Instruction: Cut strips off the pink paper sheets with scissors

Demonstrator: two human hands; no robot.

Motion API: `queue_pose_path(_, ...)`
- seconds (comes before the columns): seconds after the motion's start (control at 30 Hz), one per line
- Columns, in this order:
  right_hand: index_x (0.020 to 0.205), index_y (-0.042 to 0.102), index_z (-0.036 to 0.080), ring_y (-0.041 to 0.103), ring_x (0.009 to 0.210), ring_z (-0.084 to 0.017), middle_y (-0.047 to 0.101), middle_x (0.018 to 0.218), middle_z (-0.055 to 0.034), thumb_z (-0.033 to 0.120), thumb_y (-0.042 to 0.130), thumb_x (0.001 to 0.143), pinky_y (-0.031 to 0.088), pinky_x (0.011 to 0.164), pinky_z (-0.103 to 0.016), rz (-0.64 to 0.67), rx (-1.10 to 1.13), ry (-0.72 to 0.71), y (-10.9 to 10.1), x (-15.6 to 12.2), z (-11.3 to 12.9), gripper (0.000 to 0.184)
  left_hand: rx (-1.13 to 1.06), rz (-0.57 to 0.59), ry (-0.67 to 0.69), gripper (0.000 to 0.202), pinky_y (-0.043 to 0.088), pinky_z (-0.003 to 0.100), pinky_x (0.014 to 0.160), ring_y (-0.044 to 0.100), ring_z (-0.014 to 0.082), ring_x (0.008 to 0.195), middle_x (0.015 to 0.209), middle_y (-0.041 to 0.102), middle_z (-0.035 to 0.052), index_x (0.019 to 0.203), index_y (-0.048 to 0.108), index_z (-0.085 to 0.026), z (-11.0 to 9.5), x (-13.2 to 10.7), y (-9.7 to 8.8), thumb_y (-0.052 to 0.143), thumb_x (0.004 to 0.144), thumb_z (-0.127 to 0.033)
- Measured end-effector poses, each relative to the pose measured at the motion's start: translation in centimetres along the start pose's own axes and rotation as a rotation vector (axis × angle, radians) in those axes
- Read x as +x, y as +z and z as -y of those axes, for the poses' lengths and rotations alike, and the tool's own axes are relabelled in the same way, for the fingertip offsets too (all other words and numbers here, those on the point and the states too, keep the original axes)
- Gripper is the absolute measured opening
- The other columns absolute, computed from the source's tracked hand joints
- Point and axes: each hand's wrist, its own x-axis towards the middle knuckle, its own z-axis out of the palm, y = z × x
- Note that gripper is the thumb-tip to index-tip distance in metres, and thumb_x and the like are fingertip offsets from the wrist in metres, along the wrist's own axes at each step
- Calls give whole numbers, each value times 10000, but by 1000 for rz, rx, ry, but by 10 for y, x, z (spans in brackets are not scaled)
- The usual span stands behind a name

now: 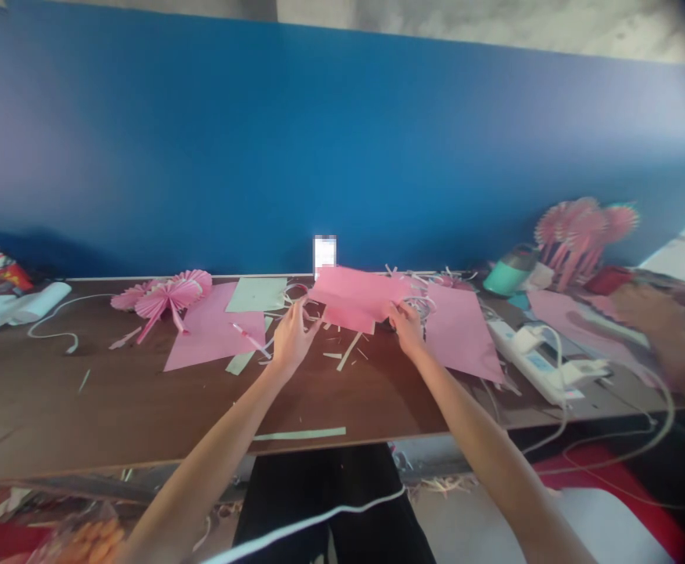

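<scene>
A pink paper sheet (357, 296), partly folded, is held just above the brown table (113, 407) in the middle. My left hand (292, 338) pinches its left edge with closed fingers. My right hand (406, 325) grips its right edge. Both arms reach forward from the near edge of the table.
Flat pink sheets lie at the left (207, 333) and right (463, 329), with a pale green sheet (257, 294), a pen (248, 338) and paper strips around. Pink paper fans (163, 298) lie far left, more fans (582, 227) far right. A white power strip (533, 356) and another person's hand (665, 329) are at right.
</scene>
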Motion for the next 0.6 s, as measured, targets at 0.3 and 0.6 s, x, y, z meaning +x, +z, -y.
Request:
queue_pose_path(0.3, 827, 637, 205, 649, 710, -213, 694, 772, -33, 545, 697, 658, 515, 615, -328, 149, 347, 268, 0, 3, -2, 385, -388, 171, -250, 589, 462, 272, 592, 596, 141, 512, 681, 655, -4, 1372, 329, -198, 12, 0, 11, 468, 871, -475)
queue_pose_path(0.6, 906, 623, 209, 677, 707, -238, 713, 801, -51, 571, 654, 698, 542, 607, -354, 255, 329, 361, -17, 5, 1, 419, -932, 557, -375, 566, 416, 178, 396, 662, 162, 640, 957, 685, 121, 1203, 522, -171, 1, 2, 12, 593, 772, -530)
